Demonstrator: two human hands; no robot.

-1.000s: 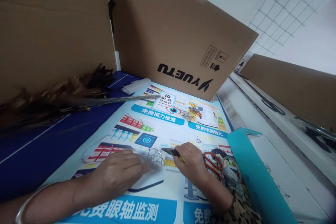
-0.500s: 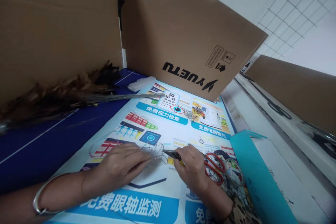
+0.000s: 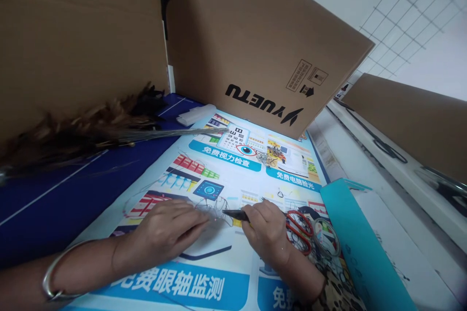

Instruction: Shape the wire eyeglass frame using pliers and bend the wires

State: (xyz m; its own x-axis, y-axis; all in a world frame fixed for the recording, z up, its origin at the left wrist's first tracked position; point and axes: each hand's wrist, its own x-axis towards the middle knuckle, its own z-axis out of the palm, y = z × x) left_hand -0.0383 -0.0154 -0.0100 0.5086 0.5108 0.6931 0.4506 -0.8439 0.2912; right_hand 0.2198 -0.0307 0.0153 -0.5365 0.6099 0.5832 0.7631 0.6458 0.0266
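My left hand [image 3: 166, 231] presses down on a small tangle of thin wire [image 3: 215, 206] that lies on a printed poster [image 3: 204, 175], fingers pinched at its left edge. My right hand [image 3: 268, 233] is closed around small pliers with a yellow grip [image 3: 235, 215]; their dark tip points left into the wire. A silver bangle [image 3: 54, 277] circles my left wrist. A patterned sleeve covers my right forearm.
Red-handled scissors [image 3: 299, 228] and a metal ring [image 3: 326, 237] lie just right of my right hand. A teal folder [image 3: 357, 248] slants at the right. A feather duster [image 3: 83, 131] lies at left. Cardboard panels [image 3: 248, 43] wall the back. Small wire bits [image 3: 264, 158] sit farther up the poster.
The pliers' tip has shifted slightly left into the wire piece. My left hand has stayed on the wire. The view has shifted a little.
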